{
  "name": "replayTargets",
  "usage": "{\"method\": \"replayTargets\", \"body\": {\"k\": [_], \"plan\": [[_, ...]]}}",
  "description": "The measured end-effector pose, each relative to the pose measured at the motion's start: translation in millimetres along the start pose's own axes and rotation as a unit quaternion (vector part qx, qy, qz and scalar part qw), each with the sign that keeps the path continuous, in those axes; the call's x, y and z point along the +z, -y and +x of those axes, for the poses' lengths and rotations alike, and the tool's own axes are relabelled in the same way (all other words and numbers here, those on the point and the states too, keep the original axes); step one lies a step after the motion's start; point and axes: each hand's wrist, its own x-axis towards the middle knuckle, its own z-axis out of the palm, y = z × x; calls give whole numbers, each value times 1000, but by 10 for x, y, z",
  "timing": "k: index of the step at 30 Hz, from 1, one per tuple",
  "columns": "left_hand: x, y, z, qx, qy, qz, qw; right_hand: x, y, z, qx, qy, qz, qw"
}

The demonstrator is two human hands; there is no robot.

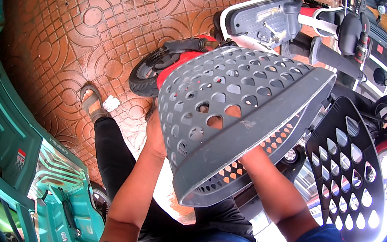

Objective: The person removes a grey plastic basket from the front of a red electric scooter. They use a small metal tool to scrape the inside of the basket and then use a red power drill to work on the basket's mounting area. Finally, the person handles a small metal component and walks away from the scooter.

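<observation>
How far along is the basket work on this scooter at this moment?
Done: nothing looks fitted; the red and white scooter carries no basket. In hand: the grey perforated basket is tilted above it, left hand on its outer wall, right hand inside. Left: seating it; a black perforated panel stands apart at right.

Perforated basket (231,116) held up in the middle, between left hand (156,136) on its left wall and right hand (233,112) inside it, fingers showing through holes. Behind the basket, scooter (264,25) on tiled pavement (72,39). Right of the basket, flat perforated panel (346,165). Far left, second scooter (42,188). Sandalled foot (92,103) below left of the scooter's wheel (146,73).
</observation>
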Motion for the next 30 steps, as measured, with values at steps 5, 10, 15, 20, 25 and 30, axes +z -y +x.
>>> {"method": "replayTargets", "body": {"k": [5, 10, 15, 20, 25, 30], "plan": [[-18, -1, 33, -216, -38, -366, 905, 324, -419, 4, -207, -73, -221, 950], [27, -137, 44, -203, -35, -306, 930, 213, -467, 90, -216, -3, -207, 954], [19, -113, 19, -176, -30, -252, 951, 169, -333, 38, -234, -28, -254, 938], [31, -151, 5, -206, -42, -353, 912, 209, -298, -15, -265, -53, -312, 911], [-58, -231, 32, 214, 20, 327, 920, 205, -177, 69, 178, 64, 439, 878], [-25, -264, -20, 114, 17, 297, 948, 183, -199, 160, 280, 107, 550, 779]]}}
